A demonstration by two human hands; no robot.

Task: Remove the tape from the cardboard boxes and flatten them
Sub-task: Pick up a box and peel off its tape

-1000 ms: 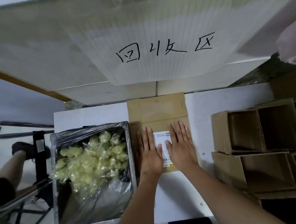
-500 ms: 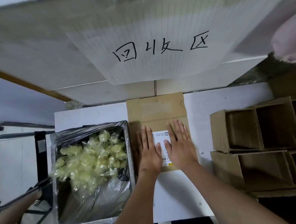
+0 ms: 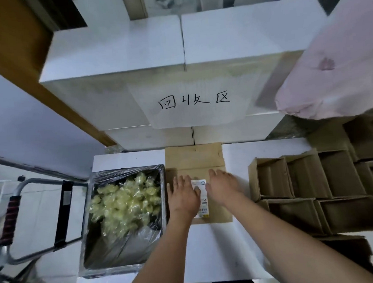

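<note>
Both palms, left hand and right hand, press flat with fingers straight on the flattened cardboard box beneath them.

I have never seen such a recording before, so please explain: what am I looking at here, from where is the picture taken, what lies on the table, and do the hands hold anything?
There is no machine here. A person works with bare hands, and one camera worn on the head looks forward and down, so you see the arms from above.

On the white table lies a flattened cardboard box with a white shipping label. The left hand and the right hand press flat on it with straight fingers; neither holds anything.

To the left stands a bin lined with clear plastic, holding crumpled yellowish tape. To the right lie several open cardboard boxes, not yet flattened. Behind stand white boxes with a handwritten paper sign.
</note>
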